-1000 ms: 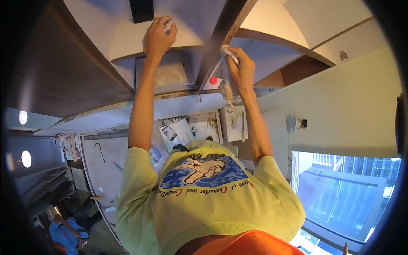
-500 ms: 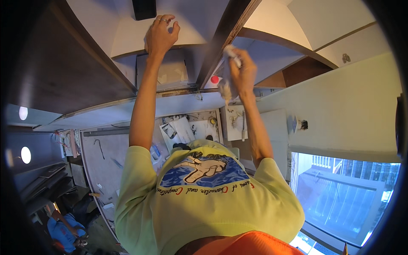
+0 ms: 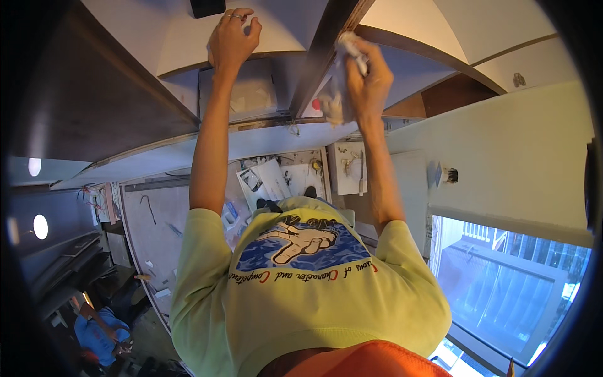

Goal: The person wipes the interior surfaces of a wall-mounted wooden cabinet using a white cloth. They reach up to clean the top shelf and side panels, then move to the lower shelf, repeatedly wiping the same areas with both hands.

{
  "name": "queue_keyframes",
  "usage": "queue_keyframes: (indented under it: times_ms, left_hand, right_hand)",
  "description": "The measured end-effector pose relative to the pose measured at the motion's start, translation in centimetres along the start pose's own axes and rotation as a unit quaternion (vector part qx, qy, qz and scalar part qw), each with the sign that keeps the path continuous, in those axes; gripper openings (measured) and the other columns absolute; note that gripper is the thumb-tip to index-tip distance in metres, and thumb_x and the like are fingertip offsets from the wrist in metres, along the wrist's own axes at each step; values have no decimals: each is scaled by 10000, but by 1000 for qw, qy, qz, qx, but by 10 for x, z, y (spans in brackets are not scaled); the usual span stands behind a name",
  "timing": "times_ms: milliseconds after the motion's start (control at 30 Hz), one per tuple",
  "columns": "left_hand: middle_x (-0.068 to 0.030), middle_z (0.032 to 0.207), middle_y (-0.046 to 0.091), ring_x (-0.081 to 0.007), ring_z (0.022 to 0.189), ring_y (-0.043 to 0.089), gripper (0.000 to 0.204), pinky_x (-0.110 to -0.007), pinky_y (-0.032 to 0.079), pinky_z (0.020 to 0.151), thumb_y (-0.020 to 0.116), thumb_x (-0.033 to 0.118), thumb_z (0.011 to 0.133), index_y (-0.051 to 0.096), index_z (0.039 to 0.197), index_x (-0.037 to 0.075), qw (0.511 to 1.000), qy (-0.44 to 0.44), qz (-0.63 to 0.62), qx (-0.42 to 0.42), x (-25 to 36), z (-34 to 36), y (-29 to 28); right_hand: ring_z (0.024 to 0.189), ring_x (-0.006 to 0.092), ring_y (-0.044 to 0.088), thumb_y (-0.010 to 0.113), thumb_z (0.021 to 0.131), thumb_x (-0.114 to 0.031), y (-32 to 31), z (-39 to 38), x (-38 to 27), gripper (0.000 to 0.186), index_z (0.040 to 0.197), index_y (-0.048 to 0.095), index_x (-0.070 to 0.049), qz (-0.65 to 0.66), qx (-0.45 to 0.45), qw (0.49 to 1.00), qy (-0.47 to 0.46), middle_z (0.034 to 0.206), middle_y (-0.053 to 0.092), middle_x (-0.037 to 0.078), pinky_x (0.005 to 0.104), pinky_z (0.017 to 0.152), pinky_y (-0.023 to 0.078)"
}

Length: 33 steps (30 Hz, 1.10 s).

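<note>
Your right grip [image 3: 372,81] has moved up and to the right in the frame since the earlier picture, carrying the pale rag [image 3: 332,108] with it. That rag sits at upper centre right, pinched between your thumb and fingers (hand and cloth are both blurred), its loose end dangling beside a red round spot [image 3: 316,104] and near the dark divider [image 3: 321,53]. Your left grip [image 3: 232,41], at upper left of centre, is half-curled with thumb apart and nothing visible in it, over the pale panel [image 3: 276,31], just below a black object [image 3: 207,7]; you cannot tell whether it touches the panel.
</note>
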<state>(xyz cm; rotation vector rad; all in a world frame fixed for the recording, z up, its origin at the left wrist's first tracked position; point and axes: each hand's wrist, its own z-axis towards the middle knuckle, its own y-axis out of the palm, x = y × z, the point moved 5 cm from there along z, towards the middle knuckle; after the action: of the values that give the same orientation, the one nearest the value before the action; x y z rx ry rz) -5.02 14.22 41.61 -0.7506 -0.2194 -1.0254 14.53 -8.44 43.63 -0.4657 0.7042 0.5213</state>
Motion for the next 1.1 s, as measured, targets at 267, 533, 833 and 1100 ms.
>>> queue_keyframes:
  times_ms: [267, 533, 833, 1100]
  left_hand:
    - [-31, 1066, 735, -206, 983, 734, 222, -368, 574, 834, 692, 283, 932, 732, 1107, 153, 1000, -8, -7, 12, -3, 1, -2]
    - [-31, 1075, 739, -209, 982, 737, 215, -373, 575, 842, 684, 278, 933, 732, 1095, 145, 1000, -16, 11, 6, 0, 1, 0]
    - [-28, 1074, 740, -201, 1007, 737, 206, -369, 575, 846, 679, 278, 935, 736, 1086, 151, 999, -29, 18, 1, 0, -2, -2]
    - [-35, 1047, 748, -212, 979, 743, 197, -370, 580, 830, 684, 279, 936, 745, 1066, 145, 1000, -19, 11, 16, -2, 1, -4]
  right_hand:
    - [937, 330, 733, 681, 911, -42, 19, -29, 12, 216, 1109, 753, -85, -144, -138, 979, 43, 1030, 761, 127, 374, 826, 568]
    - [887, 327, 721, 677, 915, -50, 10, -7, 14, 195, 1100, 736, -67, -10, -12, 999, -42, 995, 744, 160, 360, 786, 554]
    - [958, 176, 719, 660, 931, 48, 9, -6, -1, 246, 1162, 716, -12, -44, -30, 998, -21, 1090, 771, 132, 295, 855, 549]
    - [982, 232, 742, 651, 962, -6, 24, -2, -19, 186, 1124, 743, -16, -18, -60, 996, 70, 1061, 782, 129, 322, 888, 558]
